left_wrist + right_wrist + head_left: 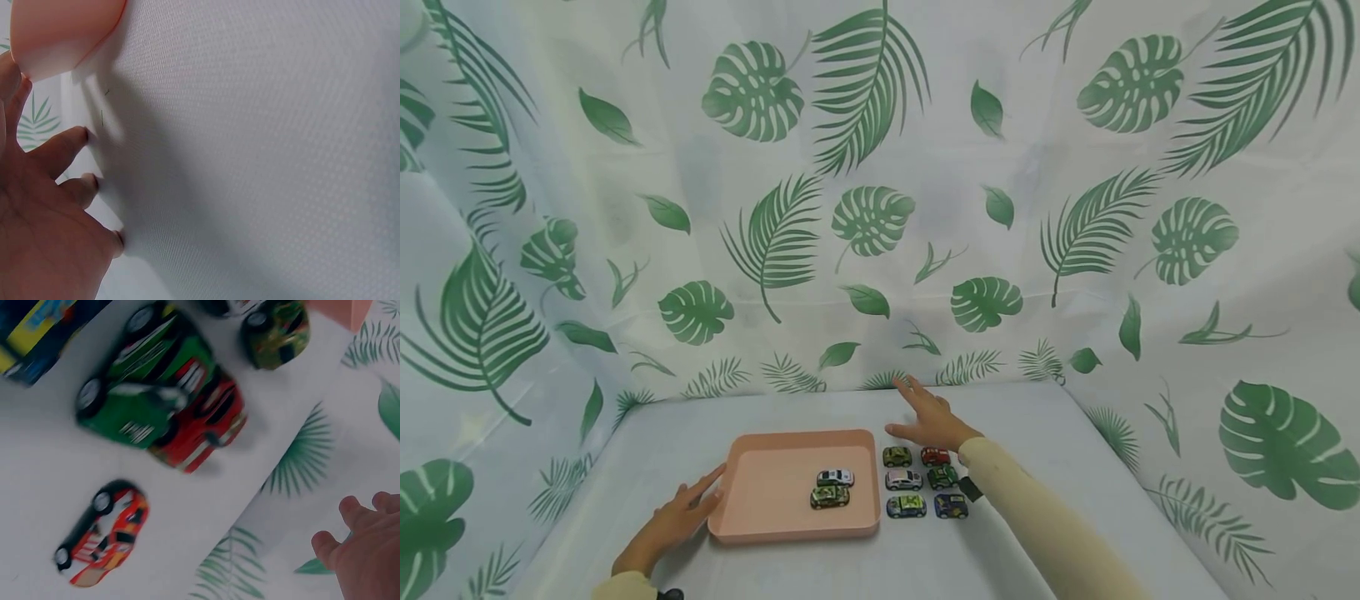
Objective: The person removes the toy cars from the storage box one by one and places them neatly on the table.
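Observation:
At the left side of a pink tray (767,492), my left hand (673,521) has its fingers against the rim. The left wrist view shows fingertips at the tray's wall and other fingers spread on the table. Inside the tray, a white toy car (835,477) sits behind a camouflage toy car (830,497). My right hand (934,422) is held over the table behind the toy cars, fingers spread, holding nothing. Nearest it are a red toy car (936,456) and a green camouflage one (897,456). My forearm mostly hides an orange-red toy car (103,534) from the head view.
Right of the tray stand more toy cars: a pink-and-white one (903,480), a green one (942,477), a yellow-green one (906,506) and a blue one (951,506). A leaf-patterned curtain (925,250) hangs behind and beside the white table (805,575).

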The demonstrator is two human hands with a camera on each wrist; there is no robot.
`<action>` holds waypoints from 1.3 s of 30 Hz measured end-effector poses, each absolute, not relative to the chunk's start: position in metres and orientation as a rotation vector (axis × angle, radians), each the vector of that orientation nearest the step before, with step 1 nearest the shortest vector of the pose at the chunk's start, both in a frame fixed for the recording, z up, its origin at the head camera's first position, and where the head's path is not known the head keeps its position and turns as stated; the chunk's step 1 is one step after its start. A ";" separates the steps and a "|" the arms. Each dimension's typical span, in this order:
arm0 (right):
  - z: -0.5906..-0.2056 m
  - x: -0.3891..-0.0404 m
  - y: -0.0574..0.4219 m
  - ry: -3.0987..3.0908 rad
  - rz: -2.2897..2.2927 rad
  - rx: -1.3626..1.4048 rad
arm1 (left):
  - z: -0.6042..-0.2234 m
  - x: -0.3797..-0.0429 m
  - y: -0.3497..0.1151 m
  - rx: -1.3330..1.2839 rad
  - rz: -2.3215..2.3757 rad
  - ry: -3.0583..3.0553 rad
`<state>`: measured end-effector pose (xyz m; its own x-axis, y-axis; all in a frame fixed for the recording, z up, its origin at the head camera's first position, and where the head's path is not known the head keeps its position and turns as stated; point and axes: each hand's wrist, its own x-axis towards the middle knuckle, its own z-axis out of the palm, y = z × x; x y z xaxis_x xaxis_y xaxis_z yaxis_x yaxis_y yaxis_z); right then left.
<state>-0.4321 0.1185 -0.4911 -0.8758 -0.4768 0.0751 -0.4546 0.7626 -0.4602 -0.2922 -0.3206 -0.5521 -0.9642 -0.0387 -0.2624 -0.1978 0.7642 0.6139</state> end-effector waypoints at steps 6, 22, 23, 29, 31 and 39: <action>-0.487 -0.430 0.093 2.861 -0.706 -0.915 | -0.553 -0.291 -0.321 -0.178 0.982 2.742; -0.481 -0.416 0.039 2.679 -0.743 -1.192 | -0.554 -0.290 -0.321 -0.164 1.037 2.734; -0.480 -0.415 0.036 2.665 -0.747 -1.202 | -0.554 -0.290 -0.321 -0.165 1.041 2.734; -0.481 -0.414 0.020 2.571 -0.762 -1.252 | -0.554 -0.290 -0.322 -0.185 1.035 2.730; -0.481 -0.413 0.015 2.559 -0.747 -1.249 | -0.555 -0.290 -0.323 -0.186 1.027 2.729; -0.492 -0.412 0.004 2.505 -0.761 -1.198 | -0.553 -0.288 -0.321 -0.144 1.003 2.758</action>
<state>-0.4116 0.0042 -0.4917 -0.6253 -0.7803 -0.0096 -0.6430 0.5221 -0.5603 -0.2876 -0.3210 -0.5533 -0.9747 -0.0222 -0.2224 -0.1599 0.7645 0.6245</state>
